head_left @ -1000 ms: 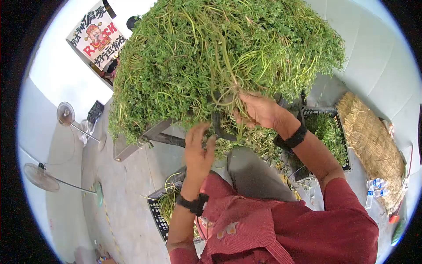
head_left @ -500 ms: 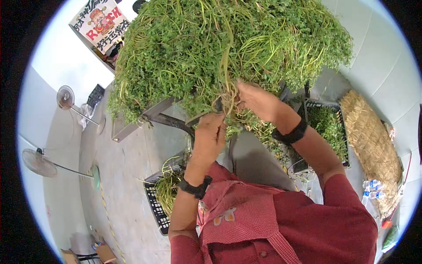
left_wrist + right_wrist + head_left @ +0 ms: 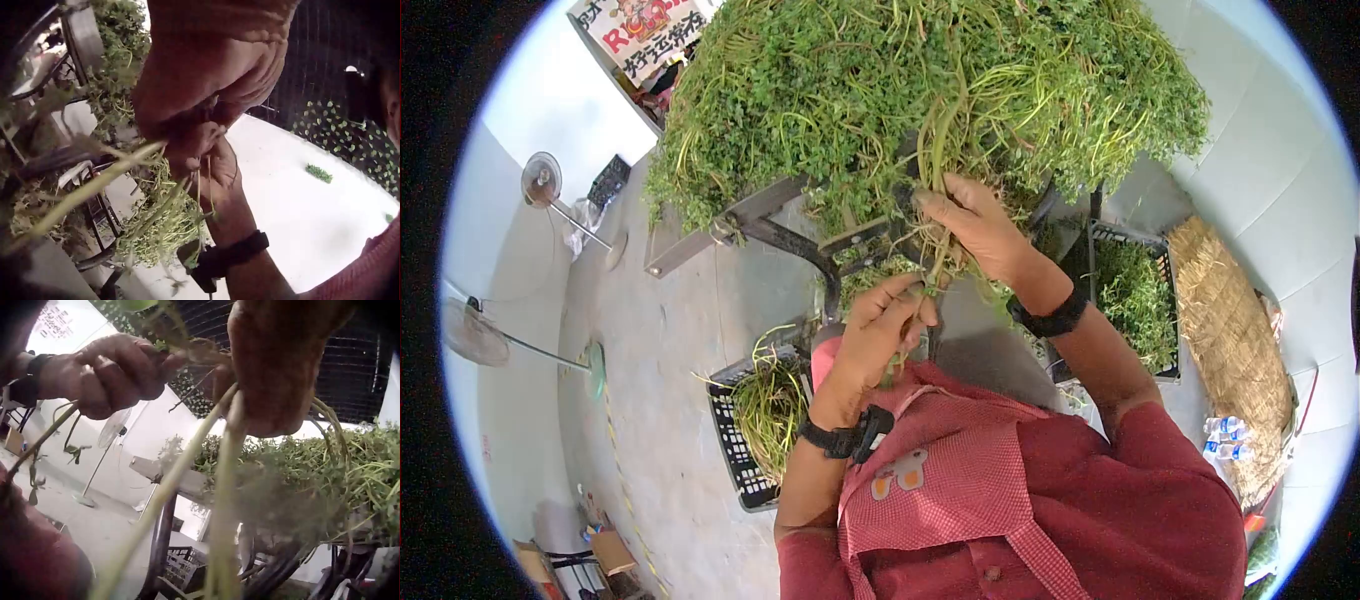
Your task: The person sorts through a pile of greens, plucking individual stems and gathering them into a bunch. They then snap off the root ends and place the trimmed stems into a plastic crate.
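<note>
My right hand (image 3: 982,232) grips a small bunch of long green stems (image 3: 943,150) near its stringy, root-like end, in front of the heaped greens (image 3: 820,130). Just below and to its left, my left hand (image 3: 880,328) pinches the lower end of the same bunch with curled fingers. A few thin leafy bits hang from this left hand (image 3: 119,375) in the right wrist view. There the pale stems (image 3: 181,481) run down from the right hand (image 3: 275,369). In the left wrist view the left hand (image 3: 206,69) partly hides the right one.
The heap lies on a metal-framed table (image 3: 730,220). A black crate (image 3: 735,450) with loose stems stands on the floor at lower left, another crate (image 3: 1168,300) of greens at right. Beyond it are a straw roll (image 3: 1235,350) and bottles (image 3: 1228,440). Standing fans (image 3: 542,180) are at left.
The left hand has come up from apart to the bunch's lower end and now pinches it below the right hand. Both hands and the stems have drawn closer to the body.
</note>
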### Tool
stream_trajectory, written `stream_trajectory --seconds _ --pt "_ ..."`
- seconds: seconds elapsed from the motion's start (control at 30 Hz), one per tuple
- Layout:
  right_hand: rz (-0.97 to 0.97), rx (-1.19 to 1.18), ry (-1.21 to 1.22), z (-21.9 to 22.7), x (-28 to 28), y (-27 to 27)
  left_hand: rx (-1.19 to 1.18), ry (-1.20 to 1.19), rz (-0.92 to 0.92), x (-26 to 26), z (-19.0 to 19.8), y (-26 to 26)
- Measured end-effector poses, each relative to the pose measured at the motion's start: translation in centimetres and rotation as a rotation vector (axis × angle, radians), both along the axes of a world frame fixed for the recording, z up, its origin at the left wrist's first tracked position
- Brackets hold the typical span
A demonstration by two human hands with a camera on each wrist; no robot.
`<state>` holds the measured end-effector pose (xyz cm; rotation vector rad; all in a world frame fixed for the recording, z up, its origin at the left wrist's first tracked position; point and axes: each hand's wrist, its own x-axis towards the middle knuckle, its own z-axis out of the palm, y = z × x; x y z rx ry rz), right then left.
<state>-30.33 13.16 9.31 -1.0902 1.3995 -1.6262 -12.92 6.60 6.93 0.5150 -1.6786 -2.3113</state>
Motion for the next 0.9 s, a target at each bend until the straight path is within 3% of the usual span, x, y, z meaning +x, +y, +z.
stream_trajectory --seconds 0.13,0.27,0.33,0.4,0.43,0.53,0.57,0.6,0.63,0.7,0.73,0.8,0.9 --pt "-0.107 -0.157 0.122 -3.0 0.2 -1.5 0.026 0.004 -0.010 -0.5 -0.4 1.2" --pt "-0.053 -0.096 0.069 -4.2 0.3 -1.0 -0.133 0.029 0.001 -1.1 -2.6 1.2" --pt "-0.145 -0.153 0.096 -4.9 0.4 -1.1 -0.214 -0.004 -0.018 -1.3 -3.5 1.5" --pt "-0.190 -0.048 0.180 -4.5 0.8 -0.2 -0.674 0.026 0.192 -1.9 -4.4 2.3" --pt "-0.239 0.053 0.266 -4.3 1.3 0.3 -0.673 0.027 0.196 -2.0 -5.3 2.2" --pt "-0.347 0.058 0.398 -5.1 3.2 1.2 -0.677 -0.028 0.287 -2.4 -7.1 1.9" --pt "-0.341 0.051 0.404 -5.6 3.6 1.3 -0.532 -0.092 0.356 -2.5 -7.1 2.1" --pt "-0.343 -0.027 0.587 -6.1 3.9 1.4 -0.380 -0.155 0.419 -2.7 -7.2 2.3" --pt "-0.344 -0.098 0.763 -6.6 4.4 1.8 -0.375 -0.159 0.420 -2.6 -7.4 2.4" --pt "-0.320 -0.026 0.665 -6.4 5.1 2.6 0.007 -0.140 0.431 -2.5 -7.7 1.8" --pt "-0.296 0.042 0.571 -5.8 5.3 2.9 0.006 -0.136 0.439 -2.2 -8.2 1.2" --pt "-0.224 0.089 0.272 -4.2 4.8 3.4 0.310 -0.193 0.585 -0.9 -10.0 -0.3" --pt "-0.090 0.126 0.405 -0.5 0.8 3.5 0.234 -0.139 0.537 1.7 -12.1 -2.1"
